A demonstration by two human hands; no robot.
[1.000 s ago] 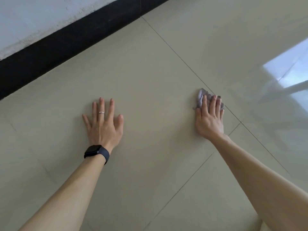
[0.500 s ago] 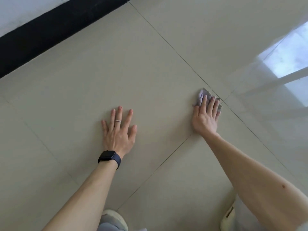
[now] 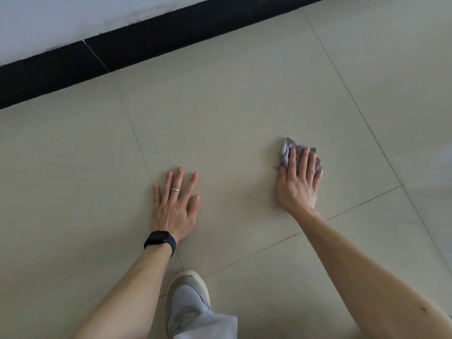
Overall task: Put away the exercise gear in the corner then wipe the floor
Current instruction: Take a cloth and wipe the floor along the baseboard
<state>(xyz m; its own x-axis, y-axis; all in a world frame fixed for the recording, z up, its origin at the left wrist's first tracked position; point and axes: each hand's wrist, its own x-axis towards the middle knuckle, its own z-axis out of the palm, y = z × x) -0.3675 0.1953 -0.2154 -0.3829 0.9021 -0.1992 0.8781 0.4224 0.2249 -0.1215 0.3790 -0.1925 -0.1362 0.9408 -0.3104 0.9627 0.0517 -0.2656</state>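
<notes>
A small crumpled grey-purple cloth (image 3: 285,152) lies on the beige tiled floor (image 3: 220,113). My right hand (image 3: 299,182) lies flat on top of it, fingers straight, pressing it to the tile; most of the cloth is hidden under the fingers. My left hand (image 3: 175,204) rests flat on the floor to the left, fingers spread, holding nothing. It wears a ring and a dark watch at the wrist. No exercise gear is in view.
A black skirting board (image 3: 146,45) runs along the foot of a white wall (image 3: 61,18) at the top. My foot in a light shoe (image 3: 188,297) stands on the floor between my arms, with a pale trouser leg above it.
The view has swung, so the wall shows wider at the top and my shoe has come into view. Both hands stay flat, the right one still on the cloth.
</notes>
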